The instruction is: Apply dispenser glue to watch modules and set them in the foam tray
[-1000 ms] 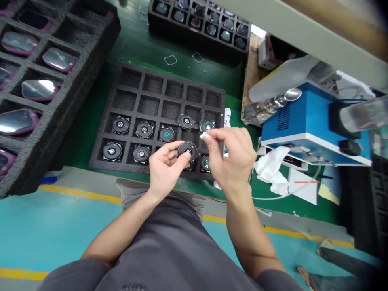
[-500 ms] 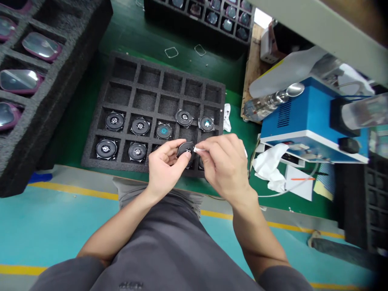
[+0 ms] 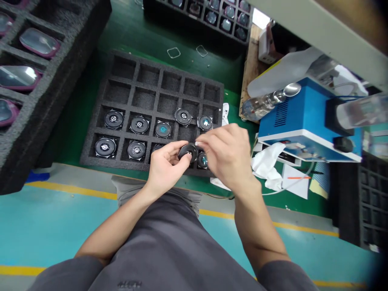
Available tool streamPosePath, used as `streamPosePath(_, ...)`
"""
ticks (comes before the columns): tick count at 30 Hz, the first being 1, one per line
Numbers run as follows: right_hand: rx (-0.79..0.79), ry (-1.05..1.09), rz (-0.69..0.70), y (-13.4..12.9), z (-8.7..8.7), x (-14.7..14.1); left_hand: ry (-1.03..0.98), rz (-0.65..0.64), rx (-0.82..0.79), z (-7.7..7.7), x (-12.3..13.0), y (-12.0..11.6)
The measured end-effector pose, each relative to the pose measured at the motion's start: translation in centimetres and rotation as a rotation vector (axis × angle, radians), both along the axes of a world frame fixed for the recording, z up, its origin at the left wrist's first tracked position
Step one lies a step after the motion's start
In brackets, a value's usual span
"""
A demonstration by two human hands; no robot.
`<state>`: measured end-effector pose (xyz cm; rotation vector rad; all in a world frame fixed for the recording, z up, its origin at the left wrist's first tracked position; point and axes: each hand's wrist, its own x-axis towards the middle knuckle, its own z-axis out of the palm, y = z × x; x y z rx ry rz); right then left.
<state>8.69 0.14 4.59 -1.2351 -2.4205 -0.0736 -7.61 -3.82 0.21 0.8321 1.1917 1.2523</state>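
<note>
Pinching a round black disc between thumb and fingers, the left hand keeps its grip closed on the rim — face up, above the front row of a foam tray, right of the middle of that tray's front edge. The right hand has a narrow grip of its own, fingertips pressed on a small white scrap right by the disc's far right rim; from where I stand I cannot tell whether the two touch.

The tray lies near the front edge of the green surface. More watch-like discs sit in its two rows nearest that edge, and one disc rests up over a divider — a teal ring lights the face of a neighbouring disc.

Beyond the tray's right edge stands a blue-and-white machine, with crumpled white paper in front of it. A taller foam block of purple-rimmed pieces takes up the surface's left side.
</note>
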Motion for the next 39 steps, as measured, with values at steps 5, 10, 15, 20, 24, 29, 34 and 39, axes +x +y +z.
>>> streamPosePath(5, -0.019, 0.097, -0.113, -0.7, 0.1, 2.1, -0.019, 0.008, -0.042, 0.3, -0.1, 0.0)
streamPosePath(10, -0.043, 0.102, -0.043, -1.9, 0.1, 1.3, -0.010, 0.011, -0.055, 0.5, -0.2, 0.1)
streamPosePath(15, 0.052, 0.039, 0.018, -2.0, 0.1, 0.4, 0.000, 0.013, -0.052, 0.5, -0.2, 0.1)
streamPosePath(20, 0.138, -0.055, 0.056, -1.3, -0.2, -0.3, 0.025, 0.002, -0.031, 0.1, 0.1, 0.1)
streamPosePath(24, 0.164, -0.183, 0.108, -1.2, -0.1, -0.4, 0.056, 0.014, -0.023, -0.2, 0.3, 0.1)
streamPosePath(29, 0.139, -0.196, 0.122, -1.3, -0.1, -0.1, 0.063, -0.006, -0.026, -0.4, 0.2, 0.1)
streamPosePath(34, 0.111, -0.114, 0.051, -0.7, -0.7, -0.7, 0.049, -0.022, -0.004, -0.5, 0.2, 0.1)
streamPosePath(39, 0.070, -0.101, 0.094, -2.4, -0.4, -0.1, 0.013, 0.045, -0.021, -0.1, 0.1, 0.1)
